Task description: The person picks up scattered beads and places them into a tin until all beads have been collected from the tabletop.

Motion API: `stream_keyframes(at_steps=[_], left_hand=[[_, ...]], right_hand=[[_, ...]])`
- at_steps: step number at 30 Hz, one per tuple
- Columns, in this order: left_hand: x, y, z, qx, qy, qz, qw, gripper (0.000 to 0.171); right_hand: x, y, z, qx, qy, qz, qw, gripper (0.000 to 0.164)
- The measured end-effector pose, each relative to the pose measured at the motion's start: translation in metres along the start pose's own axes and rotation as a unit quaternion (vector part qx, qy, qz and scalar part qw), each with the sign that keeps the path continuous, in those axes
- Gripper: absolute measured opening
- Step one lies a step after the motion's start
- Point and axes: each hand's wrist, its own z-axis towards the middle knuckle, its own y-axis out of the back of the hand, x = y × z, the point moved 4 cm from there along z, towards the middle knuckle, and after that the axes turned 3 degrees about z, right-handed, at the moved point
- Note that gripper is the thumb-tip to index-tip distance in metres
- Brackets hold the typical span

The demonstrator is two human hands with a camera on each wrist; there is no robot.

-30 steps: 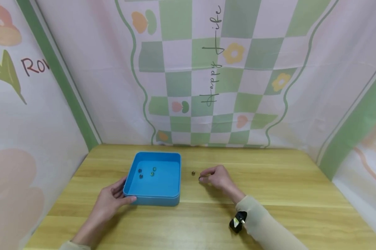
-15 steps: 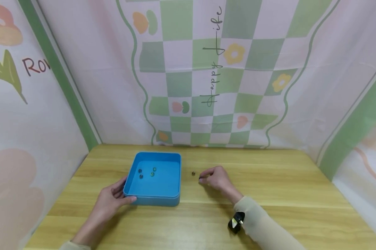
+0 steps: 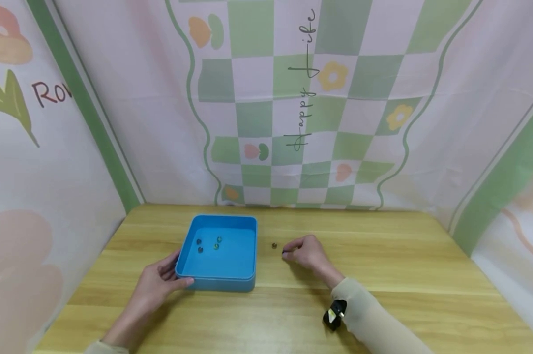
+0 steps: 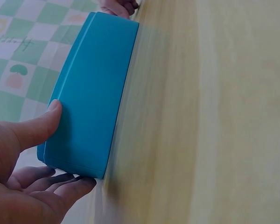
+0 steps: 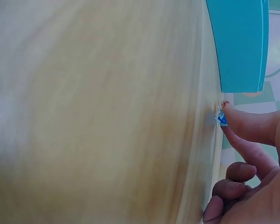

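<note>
A square blue box (image 3: 222, 285), open at the top, stands on the table with several small glass marbles (image 3: 216, 247) on its floor. My left hand (image 3: 153, 287) grips the box's near left corner, thumb on the front wall and fingers along the side, as the left wrist view shows. To the right of the box, my right hand (image 3: 310, 253) pinches a clear marble with a blue swirl (image 5: 222, 119) between thumb and index finger, low at the tabletop. Just left of those fingertips lies another marble (image 3: 274, 246), orange-brown inside.
The wooden table (image 3: 381, 255) reaches back to a printed curtain (image 3: 275, 113), with more curtain at both sides. A small black device (image 3: 335, 314) sits at the right wrist below the beige sleeve (image 3: 368, 305).
My right wrist and sleeve have shifted slightly left, while the fingertips stay at the same spot with the marble. The left hand and box have not moved.
</note>
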Motion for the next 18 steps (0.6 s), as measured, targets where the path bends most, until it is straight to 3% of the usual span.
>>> stream_keyframes(at_steps=[18], left_hand=[[-0.0008,-0.0009,-0.0008,0.002,0.003,-0.005,1.0000,0.096]], right_hand=[[0.0023,0.0039,-0.0010,0.012,-0.025,0.051,0.998,0.017]])
